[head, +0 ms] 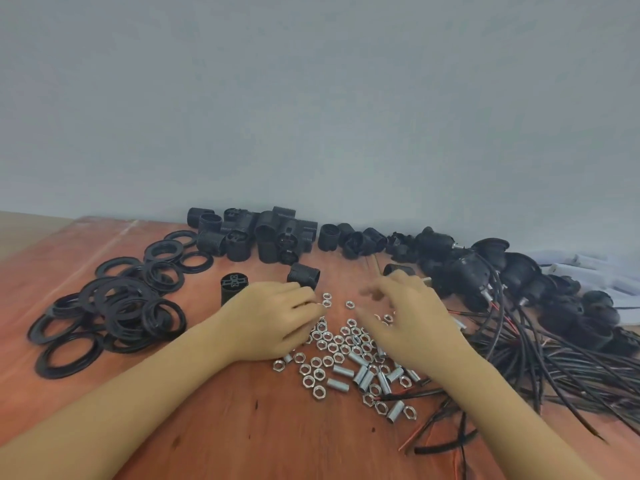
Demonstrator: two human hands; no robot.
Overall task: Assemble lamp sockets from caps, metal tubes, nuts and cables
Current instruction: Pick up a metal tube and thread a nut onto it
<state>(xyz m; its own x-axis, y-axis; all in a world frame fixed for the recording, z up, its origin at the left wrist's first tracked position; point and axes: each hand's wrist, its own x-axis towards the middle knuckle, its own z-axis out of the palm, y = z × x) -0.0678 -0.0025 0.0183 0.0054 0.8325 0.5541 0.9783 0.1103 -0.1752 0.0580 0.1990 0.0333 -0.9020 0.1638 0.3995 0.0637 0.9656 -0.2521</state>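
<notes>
Silver hex nuts [332, 348] and short metal tubes [365, 375] lie scattered mid-table. My left hand [273, 320] rests at the heap's left edge, its fingertips pinching what looks like one nut. Over the heap's right side hovers my right hand [412, 320], blurred, fingers loosely spread with nothing visible in them. Black socket bodies [256, 237] are piled at the back; one lies loose [304, 275] just beyond my left fingers, and another stands upright [233, 289] to its left. Black cables [554, 362] with red leads sprawl at the right.
Black threaded rings [121, 306] are heaped at the left of the reddish wooden table [242, 427]. Wired socket caps [491, 271] stack up at the back right against a grey wall. White packets [588, 268] lie at the far right.
</notes>
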